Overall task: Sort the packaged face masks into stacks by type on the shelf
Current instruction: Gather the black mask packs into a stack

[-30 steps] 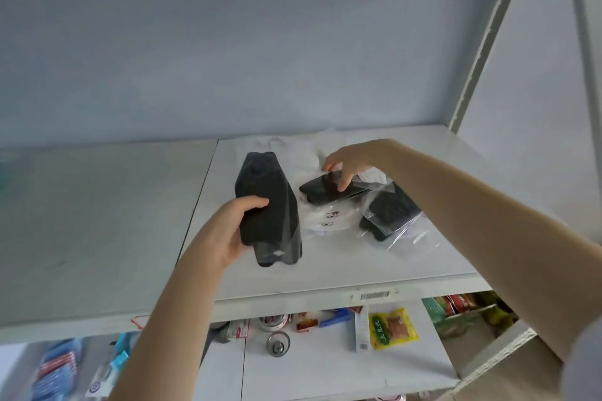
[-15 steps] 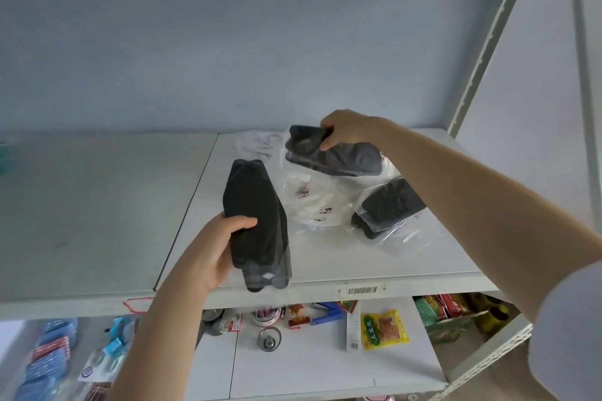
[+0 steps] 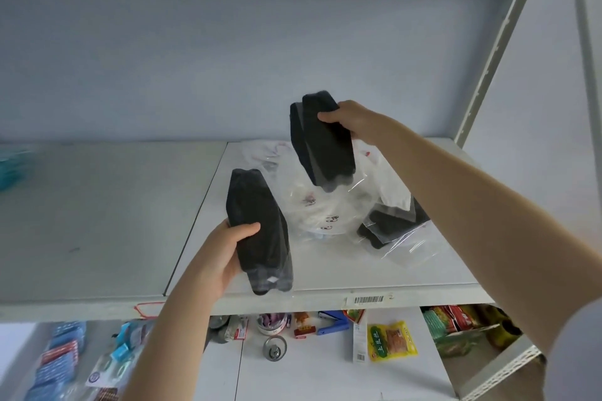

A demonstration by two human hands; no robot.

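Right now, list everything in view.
Left pack: 1, black, upright in left hand, over shelf front.
Right pack: 1, black, raised in right hand above white packs.
Lying pack: 1, black in clear bag, on shelf, right side.
White packs: count unclear, white, piled mid-shelf.
Shelf: 1, pale grey, across the middle.
Barcode label: 1, white, shelf front edge.
Yellow packet: 1, yellow, below shelf.
Left hand: 1, bare, grips left pack.
Right hand: 1, bare, grips right pack.
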